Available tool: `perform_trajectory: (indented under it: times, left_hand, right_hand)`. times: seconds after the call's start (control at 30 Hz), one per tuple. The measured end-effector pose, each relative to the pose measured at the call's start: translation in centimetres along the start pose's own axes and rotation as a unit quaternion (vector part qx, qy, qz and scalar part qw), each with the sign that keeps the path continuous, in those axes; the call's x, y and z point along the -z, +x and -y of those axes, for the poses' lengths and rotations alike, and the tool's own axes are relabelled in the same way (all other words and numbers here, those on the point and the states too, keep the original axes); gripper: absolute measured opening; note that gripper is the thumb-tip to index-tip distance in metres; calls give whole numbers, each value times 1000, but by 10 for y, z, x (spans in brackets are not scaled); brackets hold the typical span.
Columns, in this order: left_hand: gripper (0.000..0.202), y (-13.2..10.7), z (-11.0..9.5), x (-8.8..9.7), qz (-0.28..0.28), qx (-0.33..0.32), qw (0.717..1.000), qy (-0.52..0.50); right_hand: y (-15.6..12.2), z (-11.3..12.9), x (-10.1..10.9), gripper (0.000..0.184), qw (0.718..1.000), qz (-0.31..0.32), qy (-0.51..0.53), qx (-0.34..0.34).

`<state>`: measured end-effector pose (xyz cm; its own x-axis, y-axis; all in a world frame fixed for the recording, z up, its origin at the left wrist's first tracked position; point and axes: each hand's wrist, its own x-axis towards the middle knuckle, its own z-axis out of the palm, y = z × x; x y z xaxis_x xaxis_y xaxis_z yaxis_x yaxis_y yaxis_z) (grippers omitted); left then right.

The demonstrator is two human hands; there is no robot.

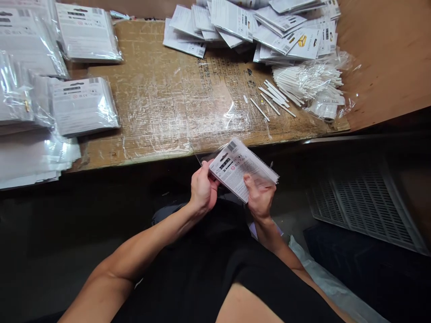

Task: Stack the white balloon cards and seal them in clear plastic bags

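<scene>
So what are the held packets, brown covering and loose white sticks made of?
Held packets: seemingly glossy clear plastic, given the see-through edge, around printed card. Brown covering: corrugated cardboard, by its ridges; shiny glare suggests tape or film. Loose sticks: possibly paper or plastic; their matt whiteness settles neither.

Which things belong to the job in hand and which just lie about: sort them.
Belonging, it seems:
held packets, in left hand and right hand
similar stacked packets, at left
piled packets, at back
perhaps white sticks

Just lying about, probably:
grey slatted object, at right
pale plastic sheeting
</scene>
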<state>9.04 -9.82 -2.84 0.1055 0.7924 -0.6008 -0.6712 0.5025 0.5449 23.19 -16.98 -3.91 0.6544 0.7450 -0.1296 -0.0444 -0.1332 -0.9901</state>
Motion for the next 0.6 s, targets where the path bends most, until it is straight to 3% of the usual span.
perform_trajectory:
  times: [0.27,0.53,0.6]
  left_hand:
    - [42,16,-7,-29,45,-96,994,-20]
    - [55,44,-7,-40,76,-220,972,40]
    - [56,45,-10,-43,80,-236,968,43]
  right_hand:
    - [11,16,-30,38,978,-90,-43,183]
    - [18,20,-55,34,969,-100,8,225]
    - [20,17,-55,37,972,-67,4,225]
